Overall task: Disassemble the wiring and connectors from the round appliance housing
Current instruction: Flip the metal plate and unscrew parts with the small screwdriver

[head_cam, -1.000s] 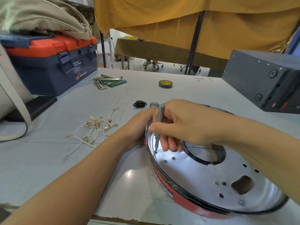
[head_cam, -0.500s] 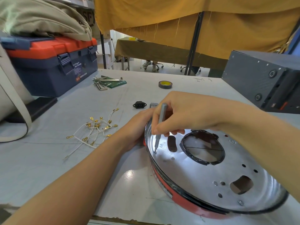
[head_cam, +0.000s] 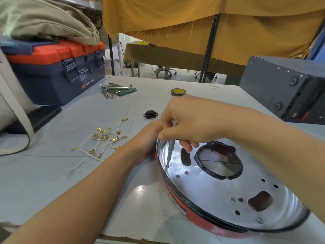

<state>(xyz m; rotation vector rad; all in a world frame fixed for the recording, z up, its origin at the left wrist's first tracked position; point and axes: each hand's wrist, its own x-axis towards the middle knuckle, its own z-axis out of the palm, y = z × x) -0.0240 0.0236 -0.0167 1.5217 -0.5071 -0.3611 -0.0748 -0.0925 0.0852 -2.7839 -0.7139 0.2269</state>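
Observation:
The round housing point(head_cam: 218, 196), shiny metal inside with a red and black rim, lies on the table at lower right. My left hand point(head_cam: 149, 138) grips its left outer rim. My right hand point(head_cam: 190, 120) holds a slim grey screwdriver point(head_cam: 171, 145) nearly upright, its tip on a screw near the housing's left inner edge. A pile of white wires with gold terminals point(head_cam: 100, 141) lies loose on the table to the left. A black power socket connector point(head_cam: 150, 114) sits beyond my left hand.
A blue and orange toolbox point(head_cam: 58, 71) with a cloth bag on it stands at back left. Hex keys point(head_cam: 114, 89) and a tape roll point(head_cam: 178, 92) lie farther back. A dark grey box point(head_cam: 284, 88) fills the right side.
My right hand has lifted and shifted slightly back along the screwdriver, uncovering the housing's large central hole. The left hand has stayed on the rim.

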